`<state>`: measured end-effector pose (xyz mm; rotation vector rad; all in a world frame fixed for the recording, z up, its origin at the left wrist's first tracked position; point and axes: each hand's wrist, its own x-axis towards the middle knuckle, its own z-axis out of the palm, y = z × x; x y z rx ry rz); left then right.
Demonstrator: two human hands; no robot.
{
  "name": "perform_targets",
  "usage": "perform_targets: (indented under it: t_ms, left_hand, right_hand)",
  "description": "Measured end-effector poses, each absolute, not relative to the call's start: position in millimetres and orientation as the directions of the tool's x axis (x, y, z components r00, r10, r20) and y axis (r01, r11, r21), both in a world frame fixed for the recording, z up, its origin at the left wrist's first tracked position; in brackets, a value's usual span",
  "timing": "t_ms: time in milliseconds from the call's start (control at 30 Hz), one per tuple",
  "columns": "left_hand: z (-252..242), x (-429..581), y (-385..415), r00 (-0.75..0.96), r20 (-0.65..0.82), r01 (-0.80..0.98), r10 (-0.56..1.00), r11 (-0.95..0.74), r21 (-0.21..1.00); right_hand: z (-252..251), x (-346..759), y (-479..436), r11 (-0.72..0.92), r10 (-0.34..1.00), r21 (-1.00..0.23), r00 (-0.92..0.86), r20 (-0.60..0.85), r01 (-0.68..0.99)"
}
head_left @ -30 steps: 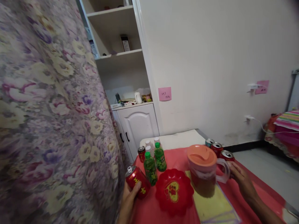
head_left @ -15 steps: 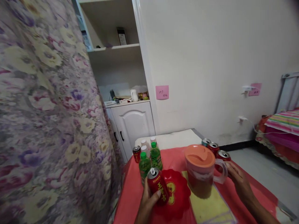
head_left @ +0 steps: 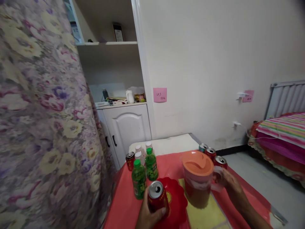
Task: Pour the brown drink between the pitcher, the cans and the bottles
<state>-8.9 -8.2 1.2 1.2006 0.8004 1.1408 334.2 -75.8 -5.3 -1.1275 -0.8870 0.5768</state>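
Note:
My left hand [head_left: 150,213] is wrapped around a red drink can [head_left: 157,198], with the thumb across its front. The can's top is open, and it stands over the near left part of a red scalloped plate [head_left: 177,205]. My right hand [head_left: 227,180] is closed at the handle of a clear plastic pitcher [head_left: 199,190], its fingers curled into the loop. An orange lid [head_left: 197,163] covers the pitcher, which has brownish liquid inside. Under the pitcher lies a yellow sheet [head_left: 205,218].
Two green bottles [head_left: 138,179], several white-capped bottles [head_left: 139,156] and a dark red can [head_left: 130,161] stand at the left. Three opened cans [head_left: 220,161] line the right edge of the red-covered table [head_left: 124,197]. A floral curtain [head_left: 47,127] hangs at the left.
My right hand has moved from beside the pitcher's handle onto it. The can in my left hand has turned, and its raised tab now looks lower. The view has shifted slightly right.

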Motion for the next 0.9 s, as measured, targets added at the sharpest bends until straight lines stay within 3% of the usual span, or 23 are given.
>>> perform_targets:
  t_ms: [100, 433, 900]
  left_hand:
    - [-7.1, -5.1, -5.2, 0.247, 0.098, -0.263, 0.964, -0.031, 0.964]
    - [-7.2, -4.8, -2.2, 0.399, 0.132, -0.184, 0.908, -0.061, 0.981]
    - [-7.1, -6.8, 0.1, 0.433, 0.198, -0.191, 0.879, -0.125, 0.974]
  right_hand:
    - [-4.9, 331.9, -67.0, 0.335, 0.86, -0.934, 0.447, 0.248, -0.127]
    - [4.9, 327.0, -58.0, 0.329, 0.88, -0.927, 0.416, 0.231, -0.18]
    - [33.1, 301.2, -68.8, 0.32, 0.83, -0.946, 0.499, 0.251, -0.056]
